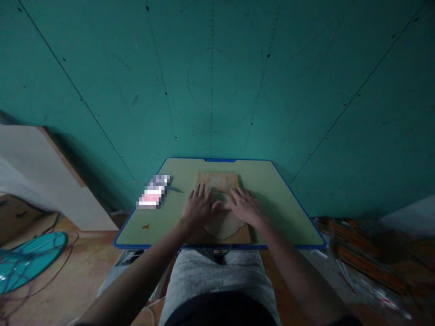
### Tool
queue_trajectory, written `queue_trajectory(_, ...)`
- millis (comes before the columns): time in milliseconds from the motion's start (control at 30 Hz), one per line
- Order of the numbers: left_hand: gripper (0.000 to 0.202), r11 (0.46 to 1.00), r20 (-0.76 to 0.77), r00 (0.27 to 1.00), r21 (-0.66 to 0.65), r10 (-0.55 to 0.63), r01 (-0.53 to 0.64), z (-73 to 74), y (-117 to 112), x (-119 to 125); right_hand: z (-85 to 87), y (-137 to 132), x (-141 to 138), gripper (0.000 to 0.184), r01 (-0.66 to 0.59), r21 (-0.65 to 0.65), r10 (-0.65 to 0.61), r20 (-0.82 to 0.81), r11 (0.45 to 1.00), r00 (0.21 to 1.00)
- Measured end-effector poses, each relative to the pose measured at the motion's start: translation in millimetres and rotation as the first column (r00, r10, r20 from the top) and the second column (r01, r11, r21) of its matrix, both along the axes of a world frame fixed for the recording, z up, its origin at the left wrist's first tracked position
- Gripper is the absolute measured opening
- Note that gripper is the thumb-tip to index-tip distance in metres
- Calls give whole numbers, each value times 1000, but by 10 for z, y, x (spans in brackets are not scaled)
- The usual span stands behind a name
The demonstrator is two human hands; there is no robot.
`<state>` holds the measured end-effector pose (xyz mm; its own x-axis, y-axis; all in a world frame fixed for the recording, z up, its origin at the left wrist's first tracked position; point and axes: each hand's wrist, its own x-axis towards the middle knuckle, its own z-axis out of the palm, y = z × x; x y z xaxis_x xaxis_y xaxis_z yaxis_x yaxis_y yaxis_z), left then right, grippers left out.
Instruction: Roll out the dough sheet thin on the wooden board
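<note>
Bearing a pale, flat sheet (224,227), a wooden board (217,178) lies at the near middle of a blue-rimmed table (278,226). The left hand (199,206) and right hand (246,206), 2 palms down, fingers extended, touch the sheet's far left and right sides, closed around nothing visible. Leftward lies 1 pixelated item (153,192).
</note>
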<state>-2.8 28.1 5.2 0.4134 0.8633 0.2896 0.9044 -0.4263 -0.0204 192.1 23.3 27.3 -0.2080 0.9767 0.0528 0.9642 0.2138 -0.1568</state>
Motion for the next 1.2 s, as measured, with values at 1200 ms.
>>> queue_trajectory(1200,56,979,24,992,-168,125,-119,294,823,119,124,714,-33,36,210,-29,-210,-18,977,977)
